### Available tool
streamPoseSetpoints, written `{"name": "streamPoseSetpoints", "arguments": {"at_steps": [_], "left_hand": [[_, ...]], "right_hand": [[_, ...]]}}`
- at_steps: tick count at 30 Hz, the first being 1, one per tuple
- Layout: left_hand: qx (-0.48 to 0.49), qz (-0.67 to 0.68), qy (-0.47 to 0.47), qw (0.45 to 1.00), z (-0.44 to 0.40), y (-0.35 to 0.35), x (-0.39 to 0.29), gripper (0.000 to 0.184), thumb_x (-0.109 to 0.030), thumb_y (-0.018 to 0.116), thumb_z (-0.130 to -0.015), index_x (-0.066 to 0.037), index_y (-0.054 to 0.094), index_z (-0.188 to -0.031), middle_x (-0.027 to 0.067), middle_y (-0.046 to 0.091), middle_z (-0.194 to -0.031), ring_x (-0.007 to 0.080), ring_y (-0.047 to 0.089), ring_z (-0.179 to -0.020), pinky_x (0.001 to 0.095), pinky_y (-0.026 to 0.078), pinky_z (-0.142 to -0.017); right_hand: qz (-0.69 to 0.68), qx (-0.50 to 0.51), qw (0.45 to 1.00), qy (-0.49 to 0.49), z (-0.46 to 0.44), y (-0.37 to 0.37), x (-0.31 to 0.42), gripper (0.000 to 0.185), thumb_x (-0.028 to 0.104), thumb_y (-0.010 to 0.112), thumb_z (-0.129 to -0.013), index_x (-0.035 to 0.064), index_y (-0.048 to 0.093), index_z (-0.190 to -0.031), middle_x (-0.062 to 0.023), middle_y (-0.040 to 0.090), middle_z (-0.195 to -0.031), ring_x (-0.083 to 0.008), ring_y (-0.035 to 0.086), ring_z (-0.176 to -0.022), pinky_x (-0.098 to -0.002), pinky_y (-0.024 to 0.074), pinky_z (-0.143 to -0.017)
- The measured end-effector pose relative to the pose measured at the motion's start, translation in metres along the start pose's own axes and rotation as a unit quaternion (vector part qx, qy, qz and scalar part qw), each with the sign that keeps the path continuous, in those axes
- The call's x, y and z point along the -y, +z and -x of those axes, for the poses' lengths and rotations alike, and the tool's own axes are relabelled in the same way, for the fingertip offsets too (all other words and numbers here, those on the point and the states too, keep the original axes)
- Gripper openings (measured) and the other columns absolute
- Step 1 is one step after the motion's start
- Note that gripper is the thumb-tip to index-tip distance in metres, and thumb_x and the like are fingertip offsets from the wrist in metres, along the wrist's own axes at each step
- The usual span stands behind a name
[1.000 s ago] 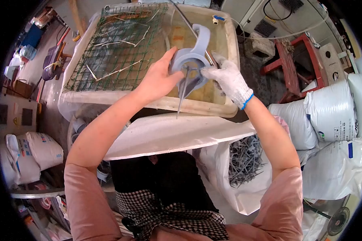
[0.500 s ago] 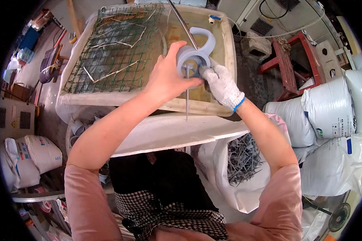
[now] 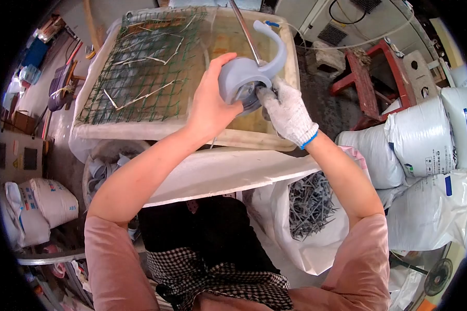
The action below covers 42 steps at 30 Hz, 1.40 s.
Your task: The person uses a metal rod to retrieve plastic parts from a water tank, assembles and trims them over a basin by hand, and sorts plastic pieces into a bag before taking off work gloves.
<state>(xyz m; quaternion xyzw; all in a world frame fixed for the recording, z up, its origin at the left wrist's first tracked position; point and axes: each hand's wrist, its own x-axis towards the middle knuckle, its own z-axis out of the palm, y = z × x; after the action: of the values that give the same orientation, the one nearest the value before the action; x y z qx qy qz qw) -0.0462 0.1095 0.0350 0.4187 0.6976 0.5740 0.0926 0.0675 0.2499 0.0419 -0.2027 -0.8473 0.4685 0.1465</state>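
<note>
Over the near side of a water tub, I hold a blue-grey plastic pipe fitting [image 3: 238, 75] with a round opening and a curved, hook-like arm rising at its right. My bare left hand [image 3: 213, 98] wraps the fitting's left side, thumb below and fingers on top. My right hand [image 3: 288, 111], in a white knit glove with a blue cuff, presses its fingertips at the right edge of the opening. Part of the fitting's inside is hidden by these fingers. Behind the fitting, a shiny metal rod [image 3: 245, 31] slants up.
Green netting [image 3: 140, 67] covers the left part of the water tub [image 3: 233, 137]. A white board [image 3: 228, 173] lies across in front of me. At right, an open white sack holds grey spiky plastic pieces [image 3: 311, 207]. Filled sacks [image 3: 420, 135] and a red frame [image 3: 363, 88] stand farther right.
The fitting has tilted in my hands, and its curved arm now reaches higher and farther right. The thin rod with a crosspiece seen in its opening before no longer shows there.
</note>
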Motion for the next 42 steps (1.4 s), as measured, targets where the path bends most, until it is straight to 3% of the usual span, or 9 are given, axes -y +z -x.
{"name": "streamPoseSetpoints", "arguments": {"at_steps": [4, 11, 14, 16, 21, 25, 27, 30, 42], "left_hand": [[0.027, 0.045, -0.04, 0.998, 0.001, -0.003, 0.006, 0.074, 0.002, 0.069, -0.068, -0.013, 0.039, -0.134, 0.0073, 0.05, -0.121, 0.0195, 0.051, -0.11, 0.0314, 0.041, -0.095], [0.05, 0.162, -0.202, 0.965, 0.001, -0.01, -0.003, 0.048, -0.027, 0.065, -0.087, -0.015, 0.042, -0.127, 0.0006, 0.052, -0.106, 0.0106, 0.05, -0.092, 0.0295, 0.043, -0.074], [0.059, 0.17, -0.249, 0.952, -0.001, -0.012, -0.003, 0.048, -0.036, 0.064, -0.088, -0.015, 0.043, -0.125, 0.0006, 0.053, -0.104, 0.011, 0.051, -0.091, 0.0296, 0.042, -0.073], [0.06, 0.179, -0.272, 0.944, -0.004, -0.014, -0.004, 0.05, -0.039, 0.064, -0.087, -0.015, 0.043, -0.125, 0.0009, 0.054, -0.104, 0.0116, 0.051, -0.091, 0.03, 0.042, -0.072], [0.06, 0.14, -0.306, 0.94, -0.01, -0.02, -0.012, 0.055, -0.05, 0.065, -0.085, -0.011, 0.05, -0.121, 0.0032, 0.056, -0.107, 0.0121, 0.054, -0.095, 0.0309, 0.044, -0.074], [0.05, 0.229, -0.318, 0.919, -0.004, -0.022, 0.009, 0.055, -0.05, 0.061, -0.088, -0.012, 0.051, -0.127, 0.0038, 0.058, -0.112, 0.0135, 0.056, -0.098, 0.0318, 0.047, -0.08], [0.149, 0.338, -0.303, 0.878, -0.003, -0.029, 0.016, 0.058, -0.044, 0.056, -0.092, -0.012, 0.042, -0.138, 0.0043, 0.055, -0.123, 0.0159, 0.056, -0.107, 0.0339, 0.046, -0.09], [0.142, 0.349, -0.254, 0.891, -0.001, -0.03, 0.016, 0.052, -0.038, 0.051, -0.094, -0.012, 0.043, -0.138, 0.0017, 0.053, -0.114, 0.0129, 0.054, -0.097, 0.0357, 0.054, -0.077], [0.134, 0.377, -0.22, 0.89, -0.002, -0.035, 0.014, 0.053, -0.035, 0.05, -0.093, -0.01, 0.039, -0.139, 0.0036, 0.054, -0.112, 0.0116, 0.055, -0.096, 0.0324, 0.053, -0.076]], "right_hand": [[0.091, -0.039, 0.991, -0.089, 0.0, -0.001, 0.006, 0.022, 0.014, 0.054, -0.088, -0.0001, 0.058, -0.104, -0.025, 0.06, -0.092, -0.0412, 0.059, -0.085, -0.0464, 0.0483, -0.076], [0.086, -0.017, 0.994, -0.066, -0.008, 0.001, 0.007, 0.021, 0.016, 0.055, -0.087, 0.0006, 0.061, -0.099, -0.0256, 0.062, -0.089, -0.0419, 0.058, -0.088, -0.0474, 0.0473, -0.079], [0.122, -0.018, 0.988, -0.089, -0.006, 0.002, 0.014, 0.019, 0.011, 0.053, -0.089, -0.0036, 0.059, -0.1, -0.0185, 0.061, -0.074, -0.0262, 0.059, -0.062, -0.0364, 0.0476, -0.059], [0.184, -0.029, 0.976, -0.113, -0.005, 0.003, 0.021, 0.02, 0.011, 0.055, -0.086, -0.0045, 0.06, -0.097, -0.0241, 0.062, -0.08, -0.0367, 0.061, -0.074, -0.0409, 0.0481, -0.067], [0.182, -0.02, 0.974, -0.131, -0.008, 0.0, 0.027, 0.022, 0.014, 0.054, -0.085, -0.0031, 0.061, -0.097, -0.0253, 0.063, -0.083, -0.0416, 0.06, -0.085, -0.0458, 0.0478, -0.076], [0.172, 0.012, 0.977, -0.124, -0.006, -0.006, 0.037, 0.025, 0.017, 0.052, -0.086, -0.0017, 0.062, -0.098, -0.0242, 0.064, -0.08, -0.041, 0.062, -0.082, -0.0477, 0.0494, -0.077], [0.168, 0.021, 0.979, -0.113, -0.006, -0.008, 0.04, 0.025, 0.018, 0.052, -0.087, -0.0019, 0.062, -0.098, -0.0246, 0.064, -0.079, -0.0413, 0.062, -0.079, -0.0475, 0.0499, -0.076], [0.153, 0.034, 0.984, -0.09, -0.004, -0.01, 0.044, 0.026, 0.019, 0.052, -0.087, -0.0021, 0.062, -0.099, -0.0252, 0.063, -0.077, -0.0416, 0.062, -0.076, -0.0471, 0.0504, -0.074], [0.167, 0.0, 0.98, -0.105, -0.001, -0.007, 0.048, 0.027, 0.019, 0.054, -0.087, -0.0017, 0.061, -0.101, -0.0246, 0.063, -0.081, -0.0409, 0.059, -0.084, -0.0471, 0.0488, -0.078]]}}
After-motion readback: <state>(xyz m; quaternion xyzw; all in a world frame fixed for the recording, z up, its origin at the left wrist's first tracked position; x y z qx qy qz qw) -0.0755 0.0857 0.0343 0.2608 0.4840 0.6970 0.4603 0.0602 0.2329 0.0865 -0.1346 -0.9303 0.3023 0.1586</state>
